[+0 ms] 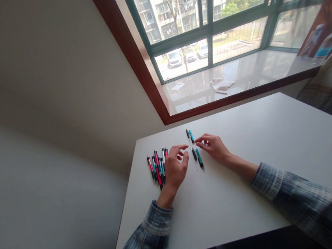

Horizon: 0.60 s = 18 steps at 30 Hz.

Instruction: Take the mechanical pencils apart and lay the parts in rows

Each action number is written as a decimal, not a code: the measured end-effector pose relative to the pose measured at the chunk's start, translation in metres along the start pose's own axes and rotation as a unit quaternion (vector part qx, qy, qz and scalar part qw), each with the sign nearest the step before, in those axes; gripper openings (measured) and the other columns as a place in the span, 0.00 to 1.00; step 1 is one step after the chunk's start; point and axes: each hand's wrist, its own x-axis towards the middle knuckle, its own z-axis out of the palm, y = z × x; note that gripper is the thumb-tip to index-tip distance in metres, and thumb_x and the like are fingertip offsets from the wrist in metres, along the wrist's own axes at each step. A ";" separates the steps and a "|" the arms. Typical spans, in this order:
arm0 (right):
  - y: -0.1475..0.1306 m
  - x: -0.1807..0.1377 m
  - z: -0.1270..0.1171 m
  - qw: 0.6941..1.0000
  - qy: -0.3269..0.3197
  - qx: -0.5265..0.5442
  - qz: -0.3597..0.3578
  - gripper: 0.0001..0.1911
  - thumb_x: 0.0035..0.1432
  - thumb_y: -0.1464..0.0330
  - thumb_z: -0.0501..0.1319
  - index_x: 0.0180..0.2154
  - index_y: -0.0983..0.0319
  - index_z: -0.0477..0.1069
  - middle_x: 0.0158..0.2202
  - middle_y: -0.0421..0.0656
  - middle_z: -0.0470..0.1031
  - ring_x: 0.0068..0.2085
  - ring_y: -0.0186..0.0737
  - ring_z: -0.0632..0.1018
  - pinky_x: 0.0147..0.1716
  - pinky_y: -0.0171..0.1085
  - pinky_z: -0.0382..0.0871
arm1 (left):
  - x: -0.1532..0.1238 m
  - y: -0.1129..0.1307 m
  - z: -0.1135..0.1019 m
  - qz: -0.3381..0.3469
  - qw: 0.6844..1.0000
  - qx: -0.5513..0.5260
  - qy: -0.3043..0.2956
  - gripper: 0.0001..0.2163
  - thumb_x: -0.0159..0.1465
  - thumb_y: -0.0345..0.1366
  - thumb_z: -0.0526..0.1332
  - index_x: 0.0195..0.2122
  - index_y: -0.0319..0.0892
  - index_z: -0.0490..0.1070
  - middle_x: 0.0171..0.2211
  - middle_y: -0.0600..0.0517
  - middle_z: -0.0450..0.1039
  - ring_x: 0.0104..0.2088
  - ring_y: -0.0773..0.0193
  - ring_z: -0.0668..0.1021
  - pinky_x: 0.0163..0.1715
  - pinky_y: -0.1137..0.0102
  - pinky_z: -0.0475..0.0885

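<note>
Disassembled pen parts lie in two sets on the white table (238, 199). The far set has a dark pen part (187, 133) beside a teal pen barrel (191, 136). In the nearer set are another dark pen part (194, 154), a teal and black pen barrel (199, 158) and a thin refill (196, 166). My left hand (176, 167) hovers just left of these parts, index finger and thumb apart, holding nothing visible. From the right, my right hand (213, 146) reaches to the lower end of the far barrel; a small gap shows between its fingertips.
Several pink, teal and white click pens (157, 166) lie bunched left of my left hand, partly hidden by it. Behind the table are a wall and a red-brown window frame (165, 118). A cloth (222, 85) and plastic bottles (327, 44) are on the sill.
</note>
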 end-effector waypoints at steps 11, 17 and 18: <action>0.002 0.003 0.006 1.000 0.005 0.000 0.009 0.14 0.68 0.59 0.61 0.38 0.57 0.83 0.38 0.43 0.82 0.33 0.38 0.75 0.36 0.37 0.67 | -0.001 -0.030 -0.061 -0.025 0.977 0.210 0.039 0.10 0.69 0.37 0.58 0.45 0.48 0.80 0.36 0.54 0.77 0.30 0.64 0.74 0.36 0.69 0.69; -0.002 0.004 0.011 1.000 0.000 0.010 0.011 0.15 0.67 0.58 0.61 0.38 0.57 0.83 0.38 0.43 0.82 0.34 0.39 0.75 0.38 0.38 0.68 | -0.011 -0.081 -0.117 -0.151 0.929 0.337 0.020 0.14 0.69 0.44 0.57 0.49 0.48 0.78 0.38 0.51 0.76 0.34 0.60 0.76 0.33 0.69 0.66; -0.003 0.004 0.011 1.000 -0.001 0.011 0.012 0.15 0.67 0.58 0.61 0.38 0.57 0.83 0.38 0.43 0.82 0.34 0.40 0.75 0.38 0.38 0.68 | -0.015 -0.085 -0.118 -0.159 0.929 0.335 0.005 0.15 0.69 0.44 0.57 0.50 0.48 0.78 0.38 0.51 0.76 0.35 0.60 0.77 0.33 0.69 0.66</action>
